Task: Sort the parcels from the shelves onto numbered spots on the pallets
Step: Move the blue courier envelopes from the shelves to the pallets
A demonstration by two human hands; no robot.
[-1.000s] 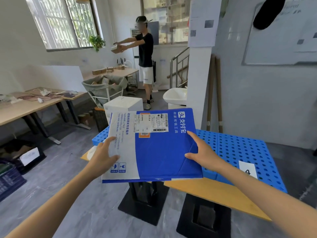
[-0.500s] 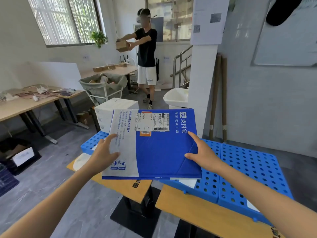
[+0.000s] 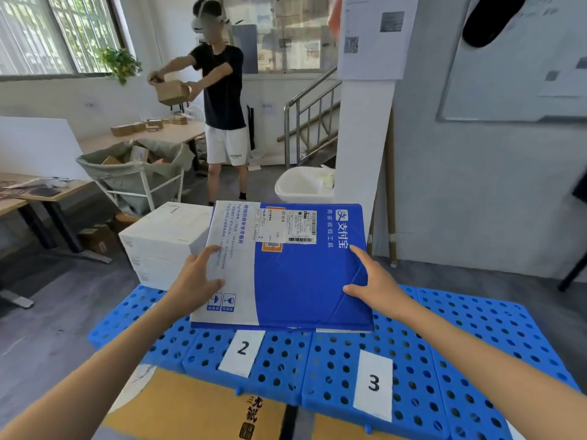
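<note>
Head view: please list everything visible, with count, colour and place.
parcel: 1, blue and white, held over the pallets
pallets: count unclear, blue, below it
number labels: 2, white, marked 2 and 3, on the pallets
white boxes: count unclear, white, left behind the pallets
other person: 1, black shirt, at back
brown box: 1, brown, in that person's hands
sack cart: 1, grey, left middle
left hand: 1, grips parcel's left edge
right hand: 1, grips parcel's right edge

Blue-and-white parcel [image 3: 286, 268] (orange sticker) above blue perforated pallet [image 3: 460, 338].
</note>
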